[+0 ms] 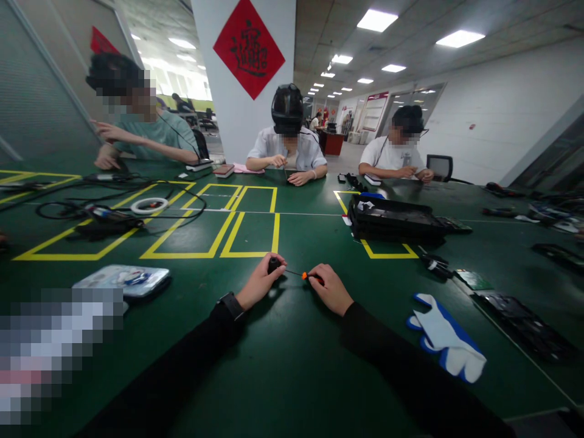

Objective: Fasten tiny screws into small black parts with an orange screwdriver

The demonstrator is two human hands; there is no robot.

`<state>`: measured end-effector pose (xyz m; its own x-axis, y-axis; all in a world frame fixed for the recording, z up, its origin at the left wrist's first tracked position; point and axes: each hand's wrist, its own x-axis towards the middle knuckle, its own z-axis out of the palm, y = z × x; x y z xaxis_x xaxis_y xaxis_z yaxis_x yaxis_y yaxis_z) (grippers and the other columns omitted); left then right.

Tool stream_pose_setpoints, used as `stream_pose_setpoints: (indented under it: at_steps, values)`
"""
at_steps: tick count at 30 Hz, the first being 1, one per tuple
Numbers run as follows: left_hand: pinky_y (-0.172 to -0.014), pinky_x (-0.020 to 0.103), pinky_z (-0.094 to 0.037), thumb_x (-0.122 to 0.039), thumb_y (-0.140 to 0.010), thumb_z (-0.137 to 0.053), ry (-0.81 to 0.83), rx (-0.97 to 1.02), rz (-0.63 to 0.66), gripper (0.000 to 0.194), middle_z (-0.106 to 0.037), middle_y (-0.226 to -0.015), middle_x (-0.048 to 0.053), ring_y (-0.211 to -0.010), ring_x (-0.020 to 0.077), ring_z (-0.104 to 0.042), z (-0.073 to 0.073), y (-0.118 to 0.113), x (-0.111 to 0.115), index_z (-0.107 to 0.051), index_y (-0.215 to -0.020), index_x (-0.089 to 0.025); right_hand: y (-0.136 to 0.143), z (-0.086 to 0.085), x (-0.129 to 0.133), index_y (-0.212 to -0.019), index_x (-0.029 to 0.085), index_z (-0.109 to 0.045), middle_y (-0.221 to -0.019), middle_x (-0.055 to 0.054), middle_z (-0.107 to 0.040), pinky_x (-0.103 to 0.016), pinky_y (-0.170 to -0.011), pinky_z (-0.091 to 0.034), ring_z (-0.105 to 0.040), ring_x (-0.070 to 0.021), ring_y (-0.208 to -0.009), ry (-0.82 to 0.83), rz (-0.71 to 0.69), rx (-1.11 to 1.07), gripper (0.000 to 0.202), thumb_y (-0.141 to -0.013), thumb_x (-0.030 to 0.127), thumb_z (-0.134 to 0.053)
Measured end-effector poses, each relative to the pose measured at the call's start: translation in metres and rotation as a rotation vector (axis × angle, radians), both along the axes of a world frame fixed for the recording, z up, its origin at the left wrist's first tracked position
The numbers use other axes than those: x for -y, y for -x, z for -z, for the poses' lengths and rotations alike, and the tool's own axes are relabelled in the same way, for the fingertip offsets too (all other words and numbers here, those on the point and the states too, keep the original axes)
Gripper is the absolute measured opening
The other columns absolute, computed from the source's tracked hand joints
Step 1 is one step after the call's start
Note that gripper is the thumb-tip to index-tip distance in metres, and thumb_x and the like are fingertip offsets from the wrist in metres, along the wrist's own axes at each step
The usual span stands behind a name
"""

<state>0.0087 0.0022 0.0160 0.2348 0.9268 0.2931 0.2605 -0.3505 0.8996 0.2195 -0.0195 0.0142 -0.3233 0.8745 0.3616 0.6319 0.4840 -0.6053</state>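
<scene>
My left hand [261, 281] is closed around a small black rounded piece [274, 264], whose kind I cannot make out. My right hand [332, 288] grips a screwdriver [305, 276] by its orange and black handle, partly hidden by the fingers. Its thin metal shaft points left and meets my left hand at the fingertips; whether it touches the black piece I cannot tell. Both hands are close together, low over the green table [283, 353].
White and blue gloves [449, 337] lie right of my right arm. Beyond are a black casing [395, 219] and circuit boards [474, 280]. Left are a phone [125, 280], cables [100, 213] and a white ring [149, 205]. Yellow tape outlines mark the table. Three people sit across.
</scene>
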Motion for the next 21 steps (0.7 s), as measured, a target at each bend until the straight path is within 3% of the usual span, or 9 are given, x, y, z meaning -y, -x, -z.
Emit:
stream_pose_setpoints:
  at_steps: [11, 21]
  values:
    - [-0.082, 0.029, -0.039, -0.035, -0.079, -0.048, 0.001, 0.014, 0.001, 0.023, -0.055, -0.095, 0.002, -0.088, 0.0138, -0.051, 0.006, -0.003, -0.017, -0.048, -0.095, -0.02, 0.002, 0.003, -0.003, -0.088, 0.016, -0.057, -0.087, -0.005, -0.053, -0.03, -0.081, -0.036, -0.045, -0.0155, -0.087, -0.06, 0.0, 0.046, 0.016, -0.086, 0.024, -0.042]
    - [-0.082, 0.029, -0.04, -0.036, -0.079, -0.048, 0.007, 0.011, -0.017, 0.023, -0.056, -0.095, 0.002, -0.088, 0.0141, -0.051, 0.005, -0.003, -0.016, -0.048, -0.095, -0.02, 0.001, 0.004, -0.006, -0.087, 0.017, -0.058, -0.088, -0.005, -0.054, -0.031, -0.081, -0.036, -0.045, -0.0159, -0.087, -0.035, 0.01, 0.042, 0.018, -0.086, 0.025, -0.042]
